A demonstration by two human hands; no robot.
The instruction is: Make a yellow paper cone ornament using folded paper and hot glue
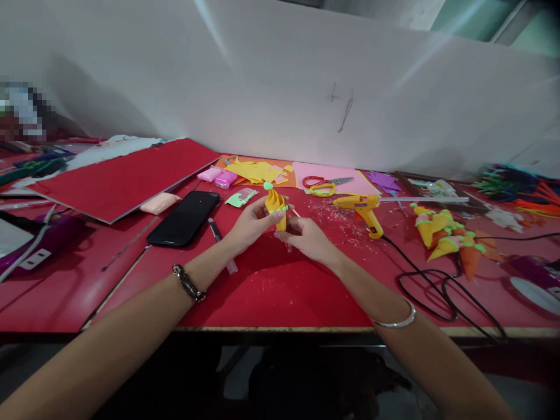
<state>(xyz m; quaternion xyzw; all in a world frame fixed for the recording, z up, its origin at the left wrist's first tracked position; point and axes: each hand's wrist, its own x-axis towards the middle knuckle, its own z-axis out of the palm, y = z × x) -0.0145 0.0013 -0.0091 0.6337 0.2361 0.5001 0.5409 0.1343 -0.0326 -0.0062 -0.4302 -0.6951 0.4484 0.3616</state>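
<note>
Yellow paper cone [276,205] pinched by left hand [249,224] and right hand [306,236], phone [184,217] and glue gun [361,207] flanking.

We find no text, label, brand or number that can be read here. The far white wall [306,87] bears only a few thin pen scrawls [343,108], dark and red, which form no letters we can make out. The black phone [184,217] on the left lies with a blank dark screen. The yellow glue gun [363,209] to the right shows no legible marking. A patch at the far left [24,111] is blurred out.
</note>
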